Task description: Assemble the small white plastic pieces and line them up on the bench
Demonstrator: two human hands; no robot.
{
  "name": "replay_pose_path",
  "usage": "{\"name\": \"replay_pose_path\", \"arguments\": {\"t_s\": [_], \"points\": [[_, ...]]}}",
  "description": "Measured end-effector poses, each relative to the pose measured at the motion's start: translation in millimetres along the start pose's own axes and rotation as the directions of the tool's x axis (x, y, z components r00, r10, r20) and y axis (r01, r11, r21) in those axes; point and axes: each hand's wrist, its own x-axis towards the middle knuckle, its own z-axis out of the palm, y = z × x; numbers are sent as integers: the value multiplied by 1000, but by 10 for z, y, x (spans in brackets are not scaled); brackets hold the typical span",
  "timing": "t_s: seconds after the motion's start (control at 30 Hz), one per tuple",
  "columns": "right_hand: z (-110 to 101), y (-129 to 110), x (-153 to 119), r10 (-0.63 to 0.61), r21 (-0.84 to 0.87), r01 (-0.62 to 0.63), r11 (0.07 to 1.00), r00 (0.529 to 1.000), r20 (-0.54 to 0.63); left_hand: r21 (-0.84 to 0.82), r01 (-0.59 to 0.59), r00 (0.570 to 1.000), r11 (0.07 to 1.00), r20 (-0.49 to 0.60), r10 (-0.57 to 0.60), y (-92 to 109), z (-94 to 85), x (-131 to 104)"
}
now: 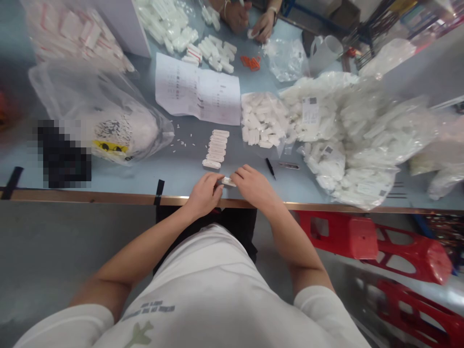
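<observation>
Close to the table's front edge, a small white plastic piece [228, 181] is held between my two hands. My left hand [206, 193] pinches its left end, and my right hand [253, 186] has its fingers closed on the right end. Just beyond my hands, several flat white pieces [216, 151] lie in a short column. Tiny white bits [183, 143] are scattered left of that column. A black pen [270, 168] and a small metal tool [289, 166] rest to the right of my right hand.
Printed paper [197, 92] lies beyond the column. Bags of white parts [266, 118] crowd the right, and a large clear bag [119, 130] sits left. Another person's hands [264, 24] work at the far side. Red stools [362, 238] stand below the table edge [108, 196].
</observation>
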Motion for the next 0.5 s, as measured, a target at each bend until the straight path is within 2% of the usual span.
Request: {"name": "replay_pose_path", "arguments": {"t_s": [0.13, 0.23, 0.33, 0.43, 0.5], "points": [[79, -33, -146, 54, 45, -49, 998, 994, -98, 2, 13, 1000, 1000, 7, -13, 5, -8, -6], [139, -90, -209, 65, 59, -59, 997, 994, -94, 0, 18, 1000, 1000, 4, -18, 8, -12, 1], [90, -123, -204, 108, 110, -95, 989, 988, -114, -5, 21, 1000, 1000, -9, -21, 8, -20, 7], [-114, -200, -198, 195, 304, -110, 946, 944, -267, -21, 38, 999, 999, -13, -38, 1, -31, 5], [-284, -337, -249, 211, 555, 28, 831, 909, -361, -24, 54, 998, 998, -14, -54, -5, -35, 5]]}}
